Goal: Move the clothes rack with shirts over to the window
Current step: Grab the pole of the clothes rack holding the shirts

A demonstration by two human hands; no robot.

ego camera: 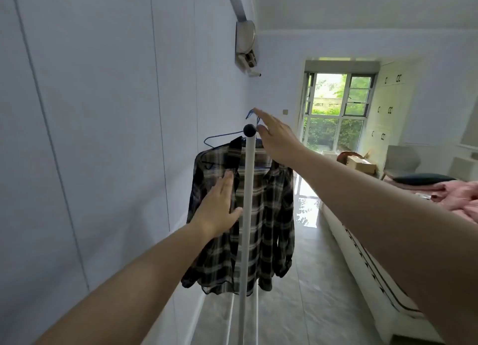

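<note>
The clothes rack (247, 202) is a white upright pole with a black ball on top, seen end-on in the middle of the view. A dark plaid shirt (269, 230) hangs on it from a blue wire hanger (219, 137). My left hand (219, 207) is flat and open just left of the pole, against the shirt's front. My right hand (278, 137) is stretched out open beside the ball and the hanger hooks, not closed on anything. The window (336, 111) is at the far end of the room.
A white panelled wall (103, 137) runs along the left, close to the rack. A bed (388, 254) with pink bedding fills the right side. A tiled floor strip (297, 293) leads to the window. Boxes (360, 163) and a chair (402, 161) stand near the window.
</note>
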